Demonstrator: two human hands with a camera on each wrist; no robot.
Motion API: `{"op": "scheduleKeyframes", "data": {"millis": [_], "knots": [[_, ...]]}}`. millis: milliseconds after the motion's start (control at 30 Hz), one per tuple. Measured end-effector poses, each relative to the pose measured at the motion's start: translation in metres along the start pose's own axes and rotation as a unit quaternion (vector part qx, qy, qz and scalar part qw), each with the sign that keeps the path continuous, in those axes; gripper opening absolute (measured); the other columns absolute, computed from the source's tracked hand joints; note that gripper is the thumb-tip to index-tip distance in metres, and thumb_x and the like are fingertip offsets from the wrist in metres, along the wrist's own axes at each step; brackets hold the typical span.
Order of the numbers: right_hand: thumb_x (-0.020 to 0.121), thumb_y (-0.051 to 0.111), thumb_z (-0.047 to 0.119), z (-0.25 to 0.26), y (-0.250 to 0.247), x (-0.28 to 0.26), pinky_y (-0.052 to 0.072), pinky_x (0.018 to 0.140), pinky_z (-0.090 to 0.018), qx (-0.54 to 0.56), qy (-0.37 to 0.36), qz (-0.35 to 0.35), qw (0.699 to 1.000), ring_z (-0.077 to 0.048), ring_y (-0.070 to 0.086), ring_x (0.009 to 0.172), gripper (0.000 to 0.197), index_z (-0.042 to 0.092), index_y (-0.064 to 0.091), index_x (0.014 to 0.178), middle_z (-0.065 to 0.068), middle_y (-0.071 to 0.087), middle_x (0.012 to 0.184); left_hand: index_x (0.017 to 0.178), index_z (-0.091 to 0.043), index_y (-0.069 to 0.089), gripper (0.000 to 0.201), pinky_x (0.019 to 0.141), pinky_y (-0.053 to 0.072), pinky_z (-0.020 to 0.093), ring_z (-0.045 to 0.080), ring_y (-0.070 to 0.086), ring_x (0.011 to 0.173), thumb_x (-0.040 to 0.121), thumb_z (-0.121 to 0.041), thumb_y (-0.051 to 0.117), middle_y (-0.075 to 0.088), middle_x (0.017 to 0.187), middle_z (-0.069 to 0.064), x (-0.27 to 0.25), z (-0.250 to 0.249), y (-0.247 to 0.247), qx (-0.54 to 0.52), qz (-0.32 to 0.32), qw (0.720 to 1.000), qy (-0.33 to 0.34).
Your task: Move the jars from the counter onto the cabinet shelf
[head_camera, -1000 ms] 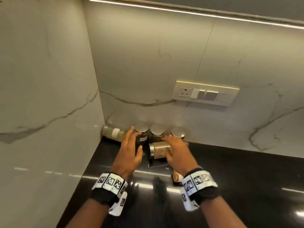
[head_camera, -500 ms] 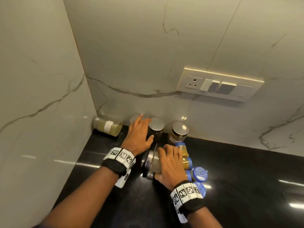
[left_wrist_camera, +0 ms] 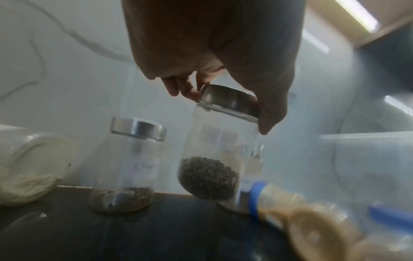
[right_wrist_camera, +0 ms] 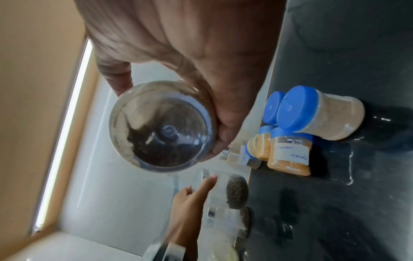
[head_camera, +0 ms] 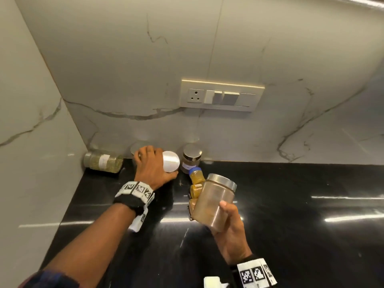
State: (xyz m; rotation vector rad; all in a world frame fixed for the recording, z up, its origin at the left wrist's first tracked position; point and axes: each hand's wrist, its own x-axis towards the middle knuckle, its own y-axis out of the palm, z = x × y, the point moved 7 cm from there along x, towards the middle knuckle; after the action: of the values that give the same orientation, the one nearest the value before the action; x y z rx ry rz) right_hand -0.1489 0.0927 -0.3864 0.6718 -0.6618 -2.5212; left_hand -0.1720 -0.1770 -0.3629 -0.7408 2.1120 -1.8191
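Observation:
My left hand (head_camera: 152,164) reaches to the back wall and grips the steel lid (left_wrist_camera: 228,100) of a glass jar of dark seeds (left_wrist_camera: 212,159), which is tilted with its base off the counter. My right hand (head_camera: 227,219) holds a steel-lidded jar of brown powder (head_camera: 214,202) in the air above the black counter (head_camera: 291,215), fingers wrapped round its lower body; its base (right_wrist_camera: 163,127) faces the right wrist camera. Another steel-lidded jar (head_camera: 191,157) stands upright by the wall. One more steel-lidded jar (left_wrist_camera: 132,167) stands behind my left hand. No cabinet shelf is in view.
A jar of green herbs (head_camera: 102,161) lies on its side in the left corner. Several small blue-capped jars (right_wrist_camera: 312,116) of yellow and beige powder are clustered under my right hand. A switch panel (head_camera: 222,95) is on the marble back wall.
My right hand has lifted the brown-powder jar off the counter and drawn it towards me. My left hand has closed on the seed jar's lid and tipped it.

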Motion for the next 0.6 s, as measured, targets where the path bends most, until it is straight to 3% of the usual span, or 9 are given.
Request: {"op": "scheduleKeyframes", "data": {"millis": [67,167,200,267,333,367,433,500,600], "knots": [[0.05,0.093,0.054,0.009,0.003,-0.012,0.06,0.07,-0.039,0.025,-0.008,0.018,0.999,-0.036,0.069,0.105,0.104,0.013,0.055,0.138,-0.023,0.067,0.128,0.128,-0.02,0.052,0.085,0.103,0.039,0.045,0.027,0.046,0.117,0.064,-0.071,0.076,0.048,0.127,0.008,-0.034,0.001,-0.024,-0.124,-0.046,0.991,-0.004],[0.05,0.095,0.05,0.024,0.012,-0.026,0.06,0.076,-0.042,0.057,-0.032,0.058,0.996,-0.033,0.071,0.102,0.093,0.014,0.066,0.13,-0.02,0.072,0.12,0.135,-0.02,0.05,0.084,0.097,0.046,0.029,0.015,0.051,0.113,0.066,-0.053,0.086,0.046,0.129,0.003,-0.086,0.014,-0.051,-0.391,-0.076,0.916,-0.043],[0.05,0.096,0.049,0.027,0.015,-0.03,0.058,0.084,-0.046,0.07,-0.035,0.065,0.995,-0.035,0.069,0.106,0.092,0.012,0.067,0.13,-0.021,0.071,0.121,0.137,-0.022,0.051,0.085,0.1,0.049,0.032,0.016,0.055,0.116,0.066,-0.053,0.085,0.05,0.131,0.002,-0.101,0.019,-0.055,-0.473,-0.078,0.876,-0.064],[0.052,0.095,0.047,0.033,0.019,-0.036,0.051,0.095,-0.051,0.083,-0.033,0.068,0.994,-0.041,0.06,0.117,0.1,0.007,0.06,0.137,-0.026,0.066,0.127,0.14,-0.024,0.051,0.081,0.104,0.052,0.047,0.027,0.061,0.123,0.07,-0.051,0.082,0.059,0.136,0.007,-0.126,0.018,-0.061,-0.647,-0.062,0.753,-0.101],[0.055,0.093,0.045,0.042,0.027,-0.045,0.053,0.091,-0.053,0.077,-0.043,0.083,0.993,-0.045,0.056,0.12,0.101,0.007,0.055,0.141,-0.032,0.059,0.134,0.142,-0.016,0.053,0.07,0.094,0.053,0.056,0.045,0.059,0.124,0.08,-0.042,0.075,0.06,0.136,0.022,-0.147,0.005,-0.074,-0.776,-0.042,0.619,-0.111],[0.056,0.091,0.043,0.05,0.035,-0.051,0.057,0.087,-0.053,0.062,-0.052,0.1,0.992,-0.045,0.057,0.12,0.099,0.011,0.053,0.142,-0.031,0.058,0.137,0.139,-0.012,0.055,0.064,0.087,0.055,0.056,0.047,0.06,0.122,0.085,-0.041,0.07,0.06,0.135,0.026,-0.154,-0.003,-0.086,-0.809,-0.039,0.575,-0.114],[0.062,0.086,0.036,0.072,0.05,-0.064,0.059,0.079,-0.051,0.017,-0.092,0.142,0.985,-0.044,0.062,0.118,0.087,0.023,0.052,0.141,-0.024,0.065,0.133,0.127,-0.01,0.064,0.05,0.076,0.059,0.05,0.04,0.069,0.107,0.092,-0.045,0.061,0.067,0.123,0.025,-0.166,-0.023,-0.113,-0.825,-0.028,0.553,-0.115],[0.062,0.078,0.027,0.098,0.062,-0.081,0.06,0.073,-0.048,-0.013,-0.151,0.158,0.976,-0.036,0.073,0.106,0.08,0.036,0.051,0.137,-0.013,0.076,0.117,0.12,-0.009,0.068,0.049,0.07,0.061,0.046,0.038,0.073,0.096,0.094,-0.049,0.055,0.071,0.113,0.024,-0.174,-0.047,-0.139,-0.82,-0.008,0.568,-0.069],[0.053,0.077,0.011,0.165,0.076,-0.096,0.062,0.071,-0.032,-0.094,-0.303,0.145,0.937,-0.02,0.079,0.084,0.088,0.029,0.052,0.135,-0.003,0.078,0.102,0.124,-0.028,0.069,0.049,0.065,0.062,0.031,0.027,0.078,0.097,0.079,-0.051,0.068,0.076,0.116,0.008,-0.173,-0.068,-0.203,-0.788,-0.074,0.611,-0.002]]}}
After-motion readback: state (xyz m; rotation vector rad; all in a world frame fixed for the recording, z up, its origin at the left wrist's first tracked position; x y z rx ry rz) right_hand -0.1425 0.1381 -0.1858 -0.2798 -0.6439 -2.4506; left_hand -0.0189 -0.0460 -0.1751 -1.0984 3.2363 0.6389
